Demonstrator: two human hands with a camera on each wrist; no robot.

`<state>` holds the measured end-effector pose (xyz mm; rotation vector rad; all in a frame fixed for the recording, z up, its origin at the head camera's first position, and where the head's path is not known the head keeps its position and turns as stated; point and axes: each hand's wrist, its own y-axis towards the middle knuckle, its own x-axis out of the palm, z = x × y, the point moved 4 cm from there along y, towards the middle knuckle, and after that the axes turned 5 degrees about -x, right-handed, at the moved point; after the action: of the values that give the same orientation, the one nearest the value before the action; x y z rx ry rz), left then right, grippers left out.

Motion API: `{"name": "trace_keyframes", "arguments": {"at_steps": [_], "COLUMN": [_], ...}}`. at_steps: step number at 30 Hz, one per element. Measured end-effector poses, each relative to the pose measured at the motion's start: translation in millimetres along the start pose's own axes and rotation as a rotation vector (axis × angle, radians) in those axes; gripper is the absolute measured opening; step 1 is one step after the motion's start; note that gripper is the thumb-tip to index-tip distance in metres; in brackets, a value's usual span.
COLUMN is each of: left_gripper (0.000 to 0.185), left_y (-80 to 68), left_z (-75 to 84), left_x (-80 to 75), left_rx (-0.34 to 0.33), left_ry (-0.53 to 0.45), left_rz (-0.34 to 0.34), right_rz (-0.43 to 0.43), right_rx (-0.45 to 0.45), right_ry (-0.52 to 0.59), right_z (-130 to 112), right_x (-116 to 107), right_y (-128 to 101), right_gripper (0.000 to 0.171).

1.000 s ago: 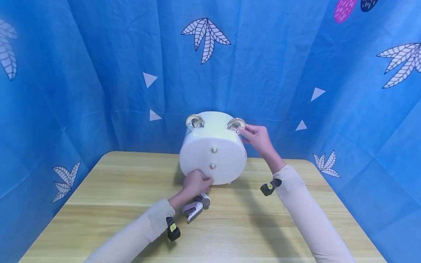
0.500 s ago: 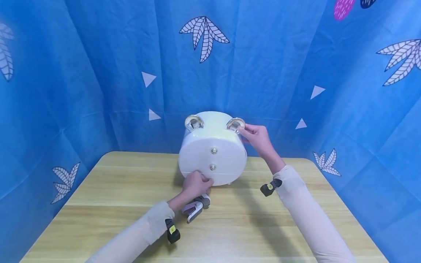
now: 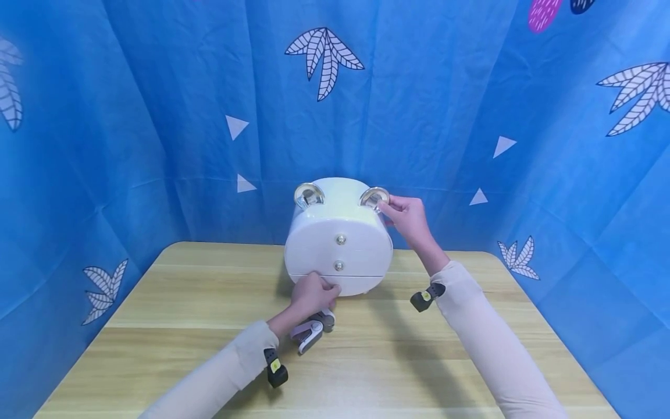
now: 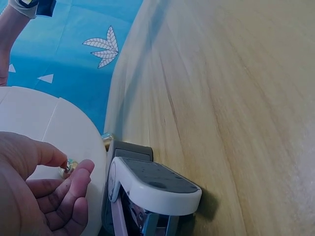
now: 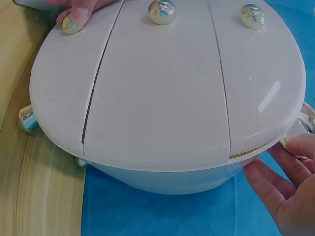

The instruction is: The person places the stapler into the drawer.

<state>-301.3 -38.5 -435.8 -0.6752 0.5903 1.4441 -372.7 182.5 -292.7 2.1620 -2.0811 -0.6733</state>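
Box on table, back ctr | my L hand pinches low knob, R hand grips ear | prob. light, stiff, slick; ear maybe brittle; best hold: low knob for btm drawer, ear to steady box | glossy white, likely plastic, smooth, oval front; knobs rd., shiny gold; ear ring-rimmed, metallic look

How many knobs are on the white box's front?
3: a top knob, a middle knob, and a bottom knob, the last pinched by the left hand and partly covered.
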Motion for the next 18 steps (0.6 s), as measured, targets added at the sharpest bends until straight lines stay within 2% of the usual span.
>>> {"name": "trace_keyframes", "arguments": {"at_steps": [11, 18], "left_gripper": [0.040, 0.039], "left_y": [-4.1, -14.1], "left_z": [-0.1, -1.4], "left_x": [-4.2, -6.1], "left_rx": [0.020, 0.028], "left_ry": [0.004, 0.009], "left_rz": [-0.007, -0.051], "right_rz": [0.074, 0.109], "right_rx": [-0.054, -0.047], "right_ry": [-0.060, -0.097], "right_z": [-3.1, -3.6], "right_x": [2.4, 4.5], "right_y": [0.8, -1.0], "right_gripper": [0.029, 0.028]}}
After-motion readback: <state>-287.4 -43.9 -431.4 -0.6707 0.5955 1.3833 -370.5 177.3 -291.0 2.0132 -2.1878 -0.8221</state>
